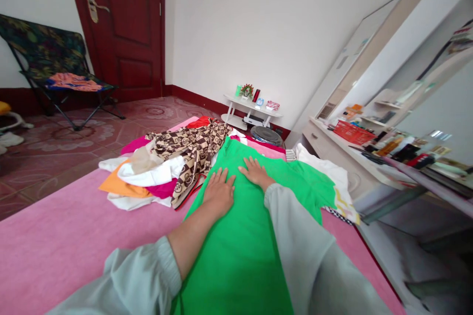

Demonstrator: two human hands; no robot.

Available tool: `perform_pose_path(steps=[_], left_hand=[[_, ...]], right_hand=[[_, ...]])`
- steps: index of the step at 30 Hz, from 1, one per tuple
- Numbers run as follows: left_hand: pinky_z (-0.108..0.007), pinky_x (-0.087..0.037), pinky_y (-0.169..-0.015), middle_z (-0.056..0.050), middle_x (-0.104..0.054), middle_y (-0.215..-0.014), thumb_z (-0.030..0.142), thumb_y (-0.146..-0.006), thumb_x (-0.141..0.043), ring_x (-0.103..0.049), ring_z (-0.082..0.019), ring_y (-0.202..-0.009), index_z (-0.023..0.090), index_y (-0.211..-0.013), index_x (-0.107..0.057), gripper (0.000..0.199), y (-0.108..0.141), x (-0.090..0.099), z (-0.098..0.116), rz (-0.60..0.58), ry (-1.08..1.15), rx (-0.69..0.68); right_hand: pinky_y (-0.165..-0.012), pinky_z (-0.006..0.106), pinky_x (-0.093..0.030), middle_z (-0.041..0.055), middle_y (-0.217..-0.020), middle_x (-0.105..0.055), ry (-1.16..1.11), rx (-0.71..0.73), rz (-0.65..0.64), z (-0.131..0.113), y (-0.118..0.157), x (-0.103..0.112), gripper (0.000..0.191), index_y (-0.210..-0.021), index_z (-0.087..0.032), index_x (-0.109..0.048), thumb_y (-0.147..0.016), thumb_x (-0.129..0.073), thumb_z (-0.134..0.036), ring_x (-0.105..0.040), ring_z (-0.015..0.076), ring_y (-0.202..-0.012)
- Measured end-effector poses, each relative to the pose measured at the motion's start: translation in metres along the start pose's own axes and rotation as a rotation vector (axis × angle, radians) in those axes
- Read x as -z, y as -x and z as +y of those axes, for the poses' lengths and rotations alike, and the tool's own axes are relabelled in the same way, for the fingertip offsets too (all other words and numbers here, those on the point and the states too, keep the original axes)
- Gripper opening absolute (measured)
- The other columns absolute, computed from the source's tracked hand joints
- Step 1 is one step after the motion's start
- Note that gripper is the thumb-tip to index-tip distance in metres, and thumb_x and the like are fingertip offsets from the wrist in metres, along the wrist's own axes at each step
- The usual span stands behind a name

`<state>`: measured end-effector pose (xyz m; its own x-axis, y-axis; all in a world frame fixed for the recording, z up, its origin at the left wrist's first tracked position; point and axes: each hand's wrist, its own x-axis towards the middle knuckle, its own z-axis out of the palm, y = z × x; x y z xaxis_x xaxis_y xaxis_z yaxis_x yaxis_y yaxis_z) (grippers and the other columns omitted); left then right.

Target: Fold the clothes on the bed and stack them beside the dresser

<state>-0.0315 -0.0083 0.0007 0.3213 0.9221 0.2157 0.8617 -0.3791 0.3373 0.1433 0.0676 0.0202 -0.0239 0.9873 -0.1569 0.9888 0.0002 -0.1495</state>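
Observation:
A bright green garment [240, 236] lies spread over the pink bed cover [74, 236], its far part reaching right. My left hand [219, 192] rests flat on it near its left edge, fingers spread and pointing away. Just to the right, my right hand [255, 172] also lies palm down on the green cloth with its fingers apart. Neither hand grips anything. Left of the green garment is a heap of clothes, with a brown checked piece [192, 150], a white piece [151, 173] and an orange piece [123, 182].
A white garment [328, 170] lies beyond the green one at the right. Along the right stands a dresser [332, 147] with a red basket [353, 132] and bottles. A low white shelf [251, 104], a folding chair [48, 54] and a red door [125, 24] are farther back.

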Motion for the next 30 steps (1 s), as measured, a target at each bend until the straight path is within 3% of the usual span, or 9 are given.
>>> perform_pose_path(steps=[5, 8, 11, 14, 16, 21, 25, 30], left_hand=[[-0.045, -0.016, -0.115, -0.011, -0.032, -0.150, 0.031, -0.092, -0.036, -0.022, -0.028, -0.141, 0.020, -0.138, -0.047, 0.048, 0.000, -0.002, -0.002, -0.001, 0.007, -0.030], [-0.046, -0.016, -0.115, -0.012, -0.031, -0.151, 0.031, -0.093, -0.035, -0.022, -0.029, -0.141, 0.019, -0.138, -0.047, 0.048, 0.001, -0.002, -0.001, 0.003, 0.019, -0.039], [-0.047, -0.017, -0.115, -0.012, -0.032, -0.150, 0.033, -0.092, -0.037, -0.023, -0.029, -0.140, 0.019, -0.137, -0.048, 0.047, 0.004, 0.000, 0.000, 0.000, 0.045, -0.038], [-0.047, -0.020, -0.114, -0.012, -0.037, -0.148, 0.033, -0.090, -0.045, -0.028, -0.030, -0.138, 0.019, -0.132, -0.053, 0.045, 0.005, 0.002, -0.002, 0.019, 0.104, -0.039], [-0.044, -0.026, -0.112, -0.012, -0.042, -0.144, 0.028, -0.086, -0.050, -0.035, -0.029, -0.135, 0.019, -0.125, -0.059, 0.041, 0.004, 0.003, -0.005, 0.091, 0.179, -0.017], [-0.039, -0.032, -0.110, -0.011, -0.050, -0.135, 0.014, -0.082, -0.050, -0.043, -0.024, -0.128, 0.017, -0.115, -0.064, 0.036, -0.007, 0.009, -0.019, 0.433, 0.337, 0.085], [-0.033, -0.035, -0.107, -0.012, -0.059, -0.125, 0.010, -0.078, -0.053, -0.050, -0.022, -0.121, 0.013, -0.120, -0.061, 0.042, -0.030, 0.018, -0.027, 0.328, 0.368, 0.232], [-0.038, -0.044, -0.094, -0.011, -0.070, -0.106, 0.014, -0.074, -0.060, -0.062, -0.027, -0.103, 0.019, -0.100, -0.071, 0.029, -0.074, 0.026, -0.031, 0.191, 0.393, 0.352]], right_hand=[[-0.112, 0.053, -0.011, 0.0078, -0.156, -0.012, 0.035, 0.048, 0.222, 0.018, 0.053, -0.008, 0.065, -0.149, -0.023, -0.019, -0.094, -0.026, -0.058, -0.009, 0.0251, -0.144], [-0.111, 0.053, -0.017, 0.0078, -0.156, -0.015, 0.062, 0.005, 0.164, 0.028, 0.081, -0.008, 0.061, -0.147, -0.023, -0.026, -0.095, -0.029, -0.053, -0.013, 0.0262, -0.143], [-0.109, 0.054, -0.021, 0.0152, -0.153, -0.023, 0.045, -0.099, 0.175, 0.021, 0.094, -0.004, 0.062, -0.145, -0.016, -0.032, -0.093, -0.038, -0.050, -0.022, 0.0294, -0.140], [-0.110, 0.053, -0.020, 0.0106, -0.153, -0.025, 0.027, -0.051, 0.321, 0.004, 0.101, -0.011, 0.055, -0.144, -0.021, -0.034, -0.095, -0.036, -0.044, -0.021, 0.0265, -0.141], [-0.110, 0.053, -0.020, 0.0070, -0.153, -0.025, 0.026, -0.022, 0.339, -0.003, 0.104, -0.022, 0.051, -0.144, -0.025, -0.035, -0.096, -0.032, -0.043, -0.018, 0.0257, -0.142], [-0.110, 0.051, -0.021, 0.0069, -0.151, -0.031, -0.014, -0.026, 0.369, -0.001, 0.106, -0.040, 0.050, -0.140, -0.024, -0.042, -0.095, -0.034, -0.045, -0.021, 0.0262, -0.141], [-0.110, 0.049, -0.021, 0.0068, -0.149, -0.034, -0.053, -0.021, 0.384, 0.001, 0.107, -0.037, 0.049, -0.138, -0.024, -0.045, -0.094, -0.036, -0.044, -0.023, 0.0258, -0.140], [-0.110, 0.047, -0.021, 0.0068, -0.148, -0.037, -0.076, -0.010, 0.419, 0.001, 0.108, -0.036, 0.047, -0.135, -0.024, -0.048, -0.094, -0.038, -0.043, -0.024, 0.0253, -0.139]])
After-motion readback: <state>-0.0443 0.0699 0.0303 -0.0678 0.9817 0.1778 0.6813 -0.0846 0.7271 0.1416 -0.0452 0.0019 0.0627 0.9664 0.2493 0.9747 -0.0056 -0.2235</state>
